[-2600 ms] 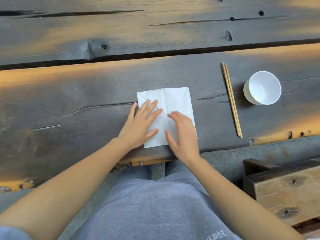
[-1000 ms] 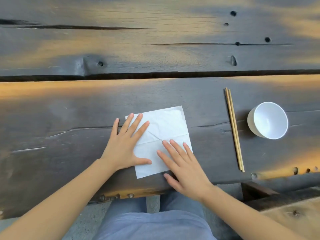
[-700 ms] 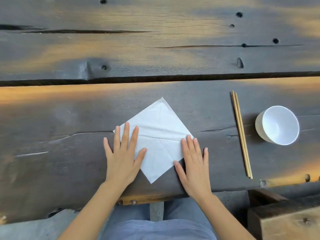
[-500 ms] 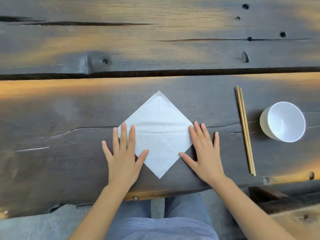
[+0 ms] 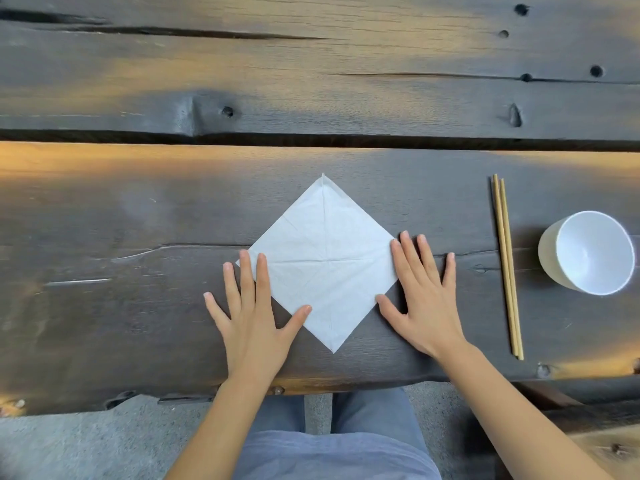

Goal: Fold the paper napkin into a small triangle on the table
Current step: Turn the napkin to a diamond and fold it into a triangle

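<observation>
A white paper napkin (image 5: 325, 261) lies flat on the dark wooden table (image 5: 138, 306), turned like a diamond with one corner towards me and crease lines crossing its middle. My left hand (image 5: 254, 317) rests flat with fingers spread on the napkin's left corner and lower left edge. My right hand (image 5: 424, 297) lies flat on the table at the napkin's right corner, fingertips touching its edge. Neither hand grips anything.
A pair of wooden chopsticks (image 5: 507, 268) lies lengthwise to the right of the napkin. A white bowl (image 5: 588, 252) stands further right near the frame edge. A deep gap (image 5: 311, 140) splits the table planks behind the napkin. My legs show below the table's front edge.
The napkin was turned from a square lying straight to a diamond on the table. Both hands slid outward from its middle to its left and right corners.
</observation>
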